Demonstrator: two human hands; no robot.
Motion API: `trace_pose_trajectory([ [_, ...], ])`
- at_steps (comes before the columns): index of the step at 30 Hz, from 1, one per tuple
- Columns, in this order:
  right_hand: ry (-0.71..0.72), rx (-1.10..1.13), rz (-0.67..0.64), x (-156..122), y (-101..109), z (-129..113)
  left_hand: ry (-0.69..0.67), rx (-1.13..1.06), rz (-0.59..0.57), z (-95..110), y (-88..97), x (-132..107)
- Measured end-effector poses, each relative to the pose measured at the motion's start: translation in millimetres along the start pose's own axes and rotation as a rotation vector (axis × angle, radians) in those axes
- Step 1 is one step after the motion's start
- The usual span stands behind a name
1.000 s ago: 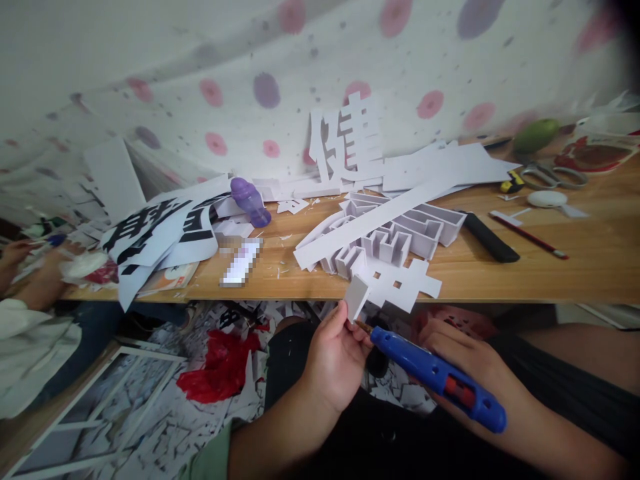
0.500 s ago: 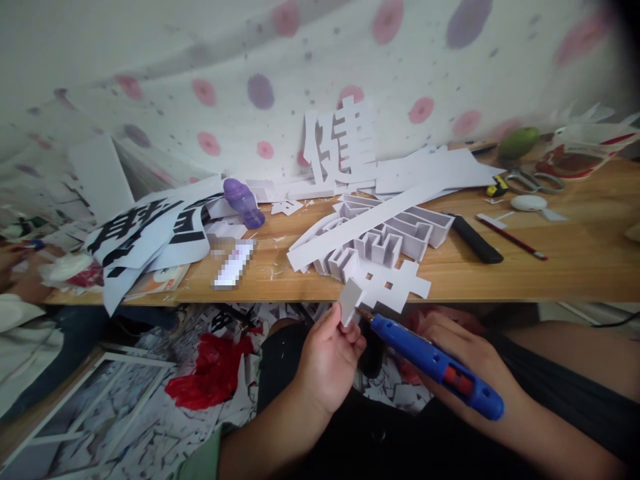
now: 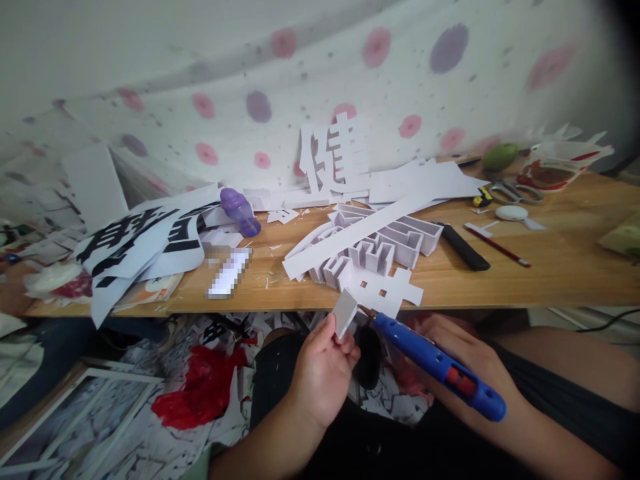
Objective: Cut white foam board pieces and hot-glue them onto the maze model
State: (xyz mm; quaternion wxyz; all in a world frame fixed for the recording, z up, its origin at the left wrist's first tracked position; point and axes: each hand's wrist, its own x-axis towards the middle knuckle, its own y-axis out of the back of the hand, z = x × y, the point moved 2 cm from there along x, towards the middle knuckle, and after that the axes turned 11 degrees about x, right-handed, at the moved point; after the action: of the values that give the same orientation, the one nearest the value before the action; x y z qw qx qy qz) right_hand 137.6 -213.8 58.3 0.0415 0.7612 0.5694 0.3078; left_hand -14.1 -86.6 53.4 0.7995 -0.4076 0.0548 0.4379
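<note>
Below the table's front edge, my left hand [image 3: 327,373] pinches a small grey-white piece of board [image 3: 345,312] between thumb and fingers. My right hand [image 3: 450,347] is wrapped around a blue pen-shaped tool [image 3: 440,367] with a thin metal tip and a red part inside its casing. The tip points left, close to the board piece's edge; I cannot tell whether they touch. Just beyond lies a flat white cut-out [image 3: 395,288] with square holes, overhanging the table edge. Behind it stands a raised white character form [image 3: 413,240], with a long white strip [image 3: 350,233] across it.
A white cut-out character [image 3: 335,157] leans at the back. On the wooden table [image 3: 540,287] are a black-handled tool [image 3: 463,247], pencil [image 3: 500,247], scissors [image 3: 517,193], purple bottle [image 3: 241,212] and printed sheets [image 3: 145,240]. Scraps and a red bag [image 3: 200,387] cover the floor. Another person's arm [image 3: 15,287] shows far left.
The view has shifted slightly, so the table sits lower and leftward. The tool tip remains close to the board piece, and both hands keep their holds.
</note>
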Motion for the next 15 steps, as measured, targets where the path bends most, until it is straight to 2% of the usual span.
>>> trace_pose_trajectory([
  [4,0.011,-0.014,-0.007,-1,2,0,-0.042,0.032,0.002,0,1.3,2],
  [10,-0.033,-0.102,-0.012,-4,9,6,-0.242,0.151,0.070,6,9.5,4],
  [15,0.048,-0.072,0.024,4,29,-3,-0.241,0.273,0.079,12,13.3,3],
])
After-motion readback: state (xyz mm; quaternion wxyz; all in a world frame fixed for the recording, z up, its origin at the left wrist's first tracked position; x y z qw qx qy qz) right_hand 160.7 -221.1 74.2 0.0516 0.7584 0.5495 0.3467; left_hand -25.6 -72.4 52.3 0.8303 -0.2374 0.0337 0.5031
